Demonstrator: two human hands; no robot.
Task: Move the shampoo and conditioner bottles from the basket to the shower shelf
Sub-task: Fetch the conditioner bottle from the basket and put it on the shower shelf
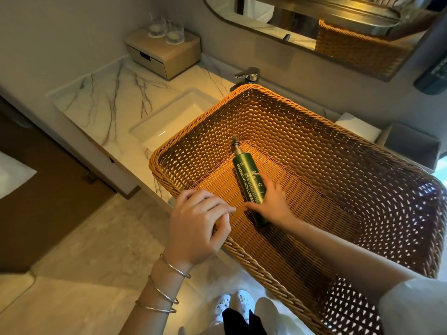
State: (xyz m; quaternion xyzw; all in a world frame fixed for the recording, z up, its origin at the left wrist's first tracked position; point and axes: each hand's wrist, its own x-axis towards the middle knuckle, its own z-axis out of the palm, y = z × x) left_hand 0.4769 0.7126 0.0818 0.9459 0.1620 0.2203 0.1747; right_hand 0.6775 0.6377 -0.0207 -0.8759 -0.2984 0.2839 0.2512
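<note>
One wicker basket (302, 131) rests on the marble bench (104, 102). On its floor lies a single green conditioner bottle (246, 175), long axis running eleven to five o'clock, pump at eleven. Right hand (271, 201) is nearer, fingers curling round the bottle's lower end. Left hand (198, 223) clasps the near rim. Shampoo and shower shelf aren't visible.

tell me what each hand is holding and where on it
The right hand grips the green conditioner bottle at its base end, inside the wicker basket. The left hand holds the basket's near rim.
</note>
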